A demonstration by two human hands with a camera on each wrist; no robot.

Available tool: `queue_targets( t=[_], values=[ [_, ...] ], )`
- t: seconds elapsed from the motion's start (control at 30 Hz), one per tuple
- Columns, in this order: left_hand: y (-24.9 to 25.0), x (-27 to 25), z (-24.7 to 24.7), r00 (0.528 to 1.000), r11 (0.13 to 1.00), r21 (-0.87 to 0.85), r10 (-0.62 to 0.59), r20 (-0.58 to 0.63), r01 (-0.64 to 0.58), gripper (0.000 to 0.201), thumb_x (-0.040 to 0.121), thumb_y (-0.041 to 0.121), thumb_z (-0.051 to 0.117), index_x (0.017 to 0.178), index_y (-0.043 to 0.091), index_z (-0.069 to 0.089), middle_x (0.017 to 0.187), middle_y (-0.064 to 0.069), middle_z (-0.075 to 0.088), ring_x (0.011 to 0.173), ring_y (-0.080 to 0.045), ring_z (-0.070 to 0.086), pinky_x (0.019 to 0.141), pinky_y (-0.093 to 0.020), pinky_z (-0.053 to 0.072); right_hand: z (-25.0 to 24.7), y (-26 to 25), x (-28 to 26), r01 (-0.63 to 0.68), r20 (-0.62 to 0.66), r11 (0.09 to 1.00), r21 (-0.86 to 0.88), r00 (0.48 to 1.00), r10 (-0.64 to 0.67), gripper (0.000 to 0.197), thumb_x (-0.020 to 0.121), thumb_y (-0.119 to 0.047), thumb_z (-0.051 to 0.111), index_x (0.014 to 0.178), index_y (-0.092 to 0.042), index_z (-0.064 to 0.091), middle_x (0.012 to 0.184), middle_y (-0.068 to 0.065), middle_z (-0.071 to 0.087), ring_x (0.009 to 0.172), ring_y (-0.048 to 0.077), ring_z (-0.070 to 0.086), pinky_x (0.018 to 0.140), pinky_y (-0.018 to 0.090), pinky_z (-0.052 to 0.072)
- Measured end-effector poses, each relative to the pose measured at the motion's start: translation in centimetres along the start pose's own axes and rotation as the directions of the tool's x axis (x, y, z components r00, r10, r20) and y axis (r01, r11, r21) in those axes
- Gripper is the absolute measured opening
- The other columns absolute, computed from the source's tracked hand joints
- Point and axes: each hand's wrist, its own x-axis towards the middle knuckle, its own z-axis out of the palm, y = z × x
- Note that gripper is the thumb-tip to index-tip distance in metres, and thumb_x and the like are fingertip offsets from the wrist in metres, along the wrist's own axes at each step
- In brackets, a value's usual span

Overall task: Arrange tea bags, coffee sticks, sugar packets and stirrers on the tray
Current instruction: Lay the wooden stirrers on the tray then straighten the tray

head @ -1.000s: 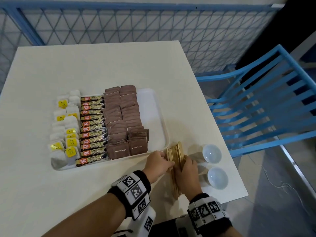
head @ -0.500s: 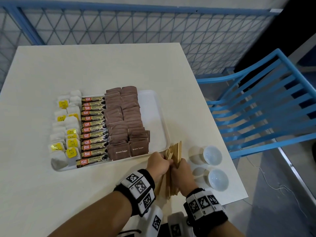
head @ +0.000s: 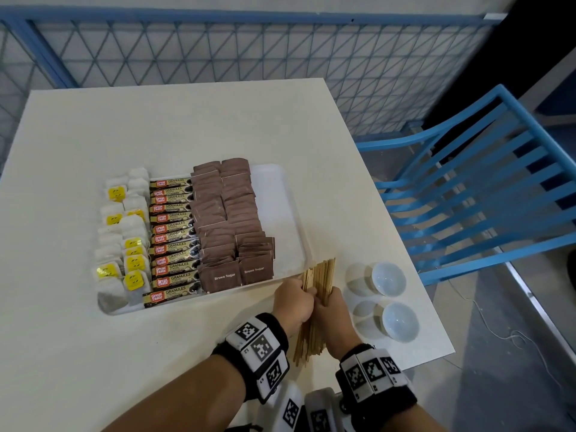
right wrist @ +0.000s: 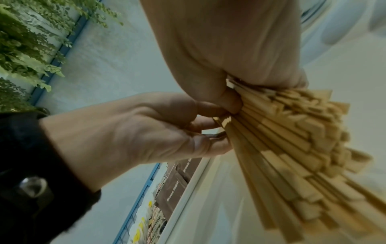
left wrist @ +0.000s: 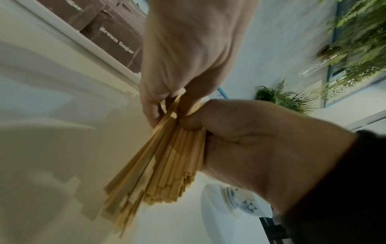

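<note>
A bundle of wooden stirrers [head: 321, 277] is held lifted off the table just right of the white tray's [head: 280, 194] near right corner. My left hand [head: 294, 299] grips it from the left, and my right hand [head: 332, 307] is curled round it from the right. Both wrist views show the fingers wrapped on the stirrers [left wrist: 167, 165] [right wrist: 292, 140], which fan out below the hands. On the tray lie rows of tea bags [head: 124, 244], coffee sticks [head: 173, 238] and brown sugar packets [head: 230, 226]. A bare strip runs along the tray's right side.
Two small white bowls [head: 388, 279] [head: 399, 321] sit on the table right of my hands, close to its right edge. A blue slatted chair [head: 486, 188] stands beyond that edge. A blue mesh fence [head: 249, 48] runs behind the table.
The stirrers lay on the table under both hands a second ago. Both hands have since gathered them into a bundle and lifted it off the surface.
</note>
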Motion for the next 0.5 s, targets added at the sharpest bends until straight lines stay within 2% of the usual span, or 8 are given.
queue_targets(
  t=[0.13, 0.23, 0.3, 0.4, 0.5],
  values=[
    [-0.2, -0.1, -0.2, 1.000, 0.998, -0.052, -0.024, 0.001, 0.024, 0.022, 0.094, 0.016, 0.053, 0.114, 0.009, 0.060, 0.110, -0.006, 0.064, 0.106, -0.023, 0.058, 0.088, -0.029, 0.045, 0.1, 0.3, 0.0, -0.008, 0.038, 0.999, 0.044, 0.999, 0.006, 0.016, 0.092, -0.008, 0.044, 0.107, -0.004, 0.045, 0.101, 0.015, 0.060, 0.089, 0.026, 0.061, 0.074, 0.037, 0.055],
    [-0.5, 0.1, -0.3, 0.998, 0.991, -0.121, -0.057, 0.018, 0.059, 0.027, 0.091, 0.014, 0.057, 0.118, 0.010, 0.059, 0.113, -0.006, 0.065, 0.108, -0.024, 0.059, 0.096, -0.038, 0.047, 0.4, 0.6, 0.0, -0.004, 0.041, 0.999, 0.047, 0.999, 0.002, 0.014, 0.090, -0.005, 0.043, 0.104, -0.004, 0.047, 0.101, 0.017, 0.060, 0.091, 0.028, 0.061, 0.076, 0.040, 0.056],
    [-0.6, 0.1, -0.4, 0.997, 0.988, -0.128, -0.079, 0.023, 0.082, 0.029, 0.091, 0.015, 0.057, 0.120, 0.010, 0.056, 0.115, -0.007, 0.063, 0.109, -0.025, 0.058, 0.097, -0.039, 0.046, 0.7, 0.7, 0.0, -0.017, 0.017, 0.999, 0.049, 1.000, 0.016, 0.012, 0.089, -0.004, 0.044, 0.100, -0.004, 0.047, 0.100, 0.018, 0.059, 0.089, 0.028, 0.061, 0.073, 0.040, 0.055],
    [-0.5, 0.0, -0.4, 0.994, 0.991, -0.109, -0.072, 0.082, 0.081, 0.030, 0.095, 0.015, 0.048, 0.124, 0.010, 0.054, 0.118, -0.008, 0.062, 0.111, -0.025, 0.056, 0.099, -0.038, 0.044, 1.3, 1.0, 0.3, -0.042, -0.005, 0.997, 0.067, 0.999, 0.042, 0.012, 0.087, -0.006, 0.047, 0.099, -0.003, 0.047, 0.104, 0.022, 0.056, 0.088, 0.032, 0.061, 0.070, 0.043, 0.056],
    [-0.2, -0.5, 0.0, 0.989, 0.991, -0.105, -0.068, 0.128, 0.081, 0.034, 0.098, 0.016, 0.039, 0.130, 0.015, 0.050, 0.124, -0.009, 0.059, 0.116, -0.026, 0.053, 0.104, -0.041, 0.041, 1.5, 1.4, 0.4, -0.062, 0.000, 0.996, 0.061, 0.998, 0.062, 0.017, 0.087, -0.012, 0.049, 0.102, -0.005, 0.045, 0.110, 0.020, 0.051, 0.091, 0.033, 0.059, 0.070, 0.041, 0.056]
  ],
)
